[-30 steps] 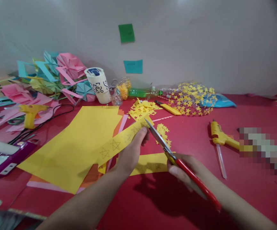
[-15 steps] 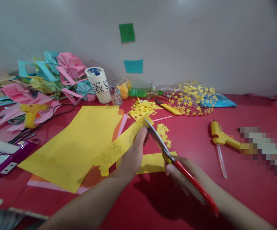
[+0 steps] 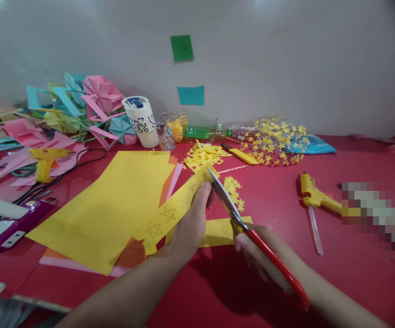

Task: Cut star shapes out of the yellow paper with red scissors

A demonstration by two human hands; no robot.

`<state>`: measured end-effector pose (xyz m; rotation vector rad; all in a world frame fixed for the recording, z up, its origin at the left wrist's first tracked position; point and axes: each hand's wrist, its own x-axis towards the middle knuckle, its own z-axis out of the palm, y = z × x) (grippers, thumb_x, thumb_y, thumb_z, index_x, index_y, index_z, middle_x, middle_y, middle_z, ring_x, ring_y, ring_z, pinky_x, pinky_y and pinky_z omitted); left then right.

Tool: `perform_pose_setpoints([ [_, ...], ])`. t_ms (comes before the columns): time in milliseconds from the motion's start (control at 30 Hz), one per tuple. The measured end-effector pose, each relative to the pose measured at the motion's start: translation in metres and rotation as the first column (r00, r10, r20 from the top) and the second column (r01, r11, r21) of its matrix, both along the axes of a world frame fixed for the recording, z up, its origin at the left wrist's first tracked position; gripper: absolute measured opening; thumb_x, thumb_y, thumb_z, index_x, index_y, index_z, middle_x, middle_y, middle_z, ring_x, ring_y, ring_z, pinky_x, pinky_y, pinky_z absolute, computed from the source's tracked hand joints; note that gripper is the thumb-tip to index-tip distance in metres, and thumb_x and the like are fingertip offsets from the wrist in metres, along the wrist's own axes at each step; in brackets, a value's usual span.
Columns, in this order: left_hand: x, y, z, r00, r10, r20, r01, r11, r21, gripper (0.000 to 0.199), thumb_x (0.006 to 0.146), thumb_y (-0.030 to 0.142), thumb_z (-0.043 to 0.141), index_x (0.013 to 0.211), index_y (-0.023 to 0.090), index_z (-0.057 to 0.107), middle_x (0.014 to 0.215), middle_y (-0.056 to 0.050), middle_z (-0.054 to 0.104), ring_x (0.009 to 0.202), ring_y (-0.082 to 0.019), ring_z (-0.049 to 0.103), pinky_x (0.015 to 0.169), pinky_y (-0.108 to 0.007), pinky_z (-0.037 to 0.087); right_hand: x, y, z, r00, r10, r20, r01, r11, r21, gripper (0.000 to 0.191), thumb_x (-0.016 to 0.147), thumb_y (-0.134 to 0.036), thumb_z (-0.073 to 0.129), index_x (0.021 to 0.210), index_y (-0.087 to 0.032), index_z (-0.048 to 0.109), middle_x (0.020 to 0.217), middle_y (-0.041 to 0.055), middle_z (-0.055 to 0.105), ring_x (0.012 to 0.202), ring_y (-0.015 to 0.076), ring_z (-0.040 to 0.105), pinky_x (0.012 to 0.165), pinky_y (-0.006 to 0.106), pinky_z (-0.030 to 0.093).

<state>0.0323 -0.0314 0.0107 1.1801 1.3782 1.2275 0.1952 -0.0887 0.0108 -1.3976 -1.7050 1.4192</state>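
Between the thumb and fingers of my left hand (image 3: pixel 193 218) is a yellow paper strip (image 3: pixel 168 214) with several stars drawn on it. My right hand (image 3: pixel 259 246) grips red-handled scissors (image 3: pixel 272 255), whose blades meet the strip's far end just beyond my left thumb. A second yellow strip (image 3: pixel 218 232) lies on the table below my hands. Small cut stars (image 3: pixel 232 189) are heaped just right of the blades. Yellow paper scraps (image 3: pixel 202 156) form a pile behind the strip.
Yellow sheets (image 3: pixel 108 205) cover orange and pink paper at left. Glue guns lie on both sides, one yellow glue gun (image 3: pixel 315 196) at right. A white tumbler (image 3: pixel 141 120), a yellow cutter knife (image 3: pixel 241 155) and a star-covered clear bottle (image 3: pixel 274 141) stand or lie toward the wall.
The strip and my left hand have shifted very slightly right. The scissor blades remain at the strip's end, and my right hand has barely moved.
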Motion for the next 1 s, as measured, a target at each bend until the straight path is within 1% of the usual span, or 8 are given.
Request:
perform_pose_setpoints([
  [100, 0.001, 0.001, -0.004, 1.000, -0.013, 0.018, 0.013, 1.000, -0.003, 0.043, 0.086, 0.057, 0.048, 0.057, 0.024, 0.054, 0.066, -0.002, 0.062, 0.070, -0.019, 0.054, 0.069, -0.032, 0.043, 0.000, 0.000, 0.002, 1.000, 0.006, 0.021, -0.006, 1.000, -0.009, 0.057, 0.089, -0.075, 0.033, 0.071, -0.022, 0.041, 0.053, -0.0056, 0.040, 0.050, 0.0113, 0.038, 0.048, 0.024, 0.026],
  [300, 0.001, 0.003, -0.013, 0.999, -0.023, 0.049, 0.024, 1.000, -0.004, 0.042, 0.086, 0.057, 0.047, 0.062, 0.025, 0.057, 0.064, -0.003, 0.062, 0.067, -0.020, 0.055, 0.066, -0.032, 0.044, 0.001, 0.000, 0.003, 0.999, 0.031, 0.018, -0.030, 0.997, -0.071, 0.054, 0.091, -0.072, 0.034, 0.073, -0.022, 0.041, 0.050, -0.0079, 0.039, 0.039, 0.0083, 0.037, 0.042, 0.023, 0.030],
  [433, 0.001, 0.003, -0.012, 0.996, -0.047, 0.078, 0.051, 0.998, -0.048, 0.042, 0.086, 0.058, 0.048, 0.062, 0.024, 0.058, 0.064, -0.002, 0.062, 0.068, -0.019, 0.056, 0.068, -0.032, 0.044, 0.000, -0.001, 0.003, 0.998, 0.024, 0.050, -0.021, 0.997, -0.074, 0.051, 0.093, -0.068, 0.038, 0.071, -0.022, 0.040, 0.051, -0.0068, 0.042, 0.040, 0.0084, 0.040, 0.041, 0.022, 0.030],
  [567, 0.002, 0.002, -0.010, 0.995, -0.037, 0.094, 0.043, 0.997, -0.061, 0.043, 0.085, 0.060, 0.049, 0.063, 0.024, 0.057, 0.065, -0.002, 0.063, 0.070, -0.019, 0.057, 0.070, -0.031, 0.044, -0.001, -0.002, 0.003, 0.999, 0.023, 0.042, -0.020, 0.997, -0.069, 0.050, 0.093, -0.066, 0.038, 0.071, -0.022, 0.039, 0.049, -0.0064, 0.043, 0.039, 0.0087, 0.039, 0.041, 0.022, 0.030],
  [667, 0.002, 0.003, -0.010, 0.996, -0.050, 0.075, 0.055, 0.996, -0.069, 0.045, 0.086, 0.060, 0.047, 0.062, 0.024, 0.057, 0.064, -0.002, 0.063, 0.067, -0.018, 0.056, 0.068, -0.031, 0.044, -0.001, -0.002, 0.001, 0.999, 0.019, 0.039, -0.016, 0.997, -0.071, 0.050, 0.093, -0.067, 0.036, 0.071, -0.022, 0.040, 0.048, -0.0066, 0.042, 0.039, 0.0086, 0.039, 0.040, 0.022, 0.029],
  [733, 0.002, 0.003, -0.011, 0.996, -0.038, 0.077, 0.044, 0.996, -0.078, 0.045, 0.086, 0.060, 0.047, 0.062, 0.024, 0.057, 0.065, -0.002, 0.063, 0.065, -0.018, 0.056, 0.067, -0.031, 0.043, -0.001, -0.002, -0.001, 0.999, 0.016, 0.032, -0.013, 0.998, -0.069, 0.050, 0.094, -0.067, 0.036, 0.071, -0.022, 0.040, 0.048, -0.0068, 0.042, 0.038, 0.0083, 0.038, 0.040, 0.022, 0.029],
  [900, 0.004, 0.004, -0.011, 0.989, -0.007, 0.149, 0.023, 0.995, -0.101, 0.041, 0.083, 0.061, 0.053, 0.064, 0.024, 0.058, 0.067, -0.002, 0.065, 0.068, -0.019, 0.058, 0.068, -0.031, 0.045, -0.001, -0.001, -0.001, 1.000, 0.007, 0.021, -0.005, 0.997, -0.075, 0.050, 0.094, -0.067, 0.037, 0.071, -0.022, 0.040, 0.048, -0.0074, 0.040, 0.039, 0.0086, 0.038, 0.041, 0.021, 0.031],
  [1000, 0.004, 0.004, -0.011, 0.988, -0.012, 0.151, 0.027, 0.995, -0.096, 0.042, 0.082, 0.061, 0.053, 0.064, 0.024, 0.058, 0.068, -0.003, 0.065, 0.068, -0.019, 0.058, 0.068, -0.031, 0.045, -0.001, -0.001, 0.000, 1.000, 0.010, 0.019, -0.008, 0.997, -0.082, 0.051, 0.093, -0.068, 0.036, 0.071, -0.022, 0.039, 0.048, -0.0079, 0.038, 0.039, 0.0084, 0.037, 0.040, 0.021, 0.031],
])
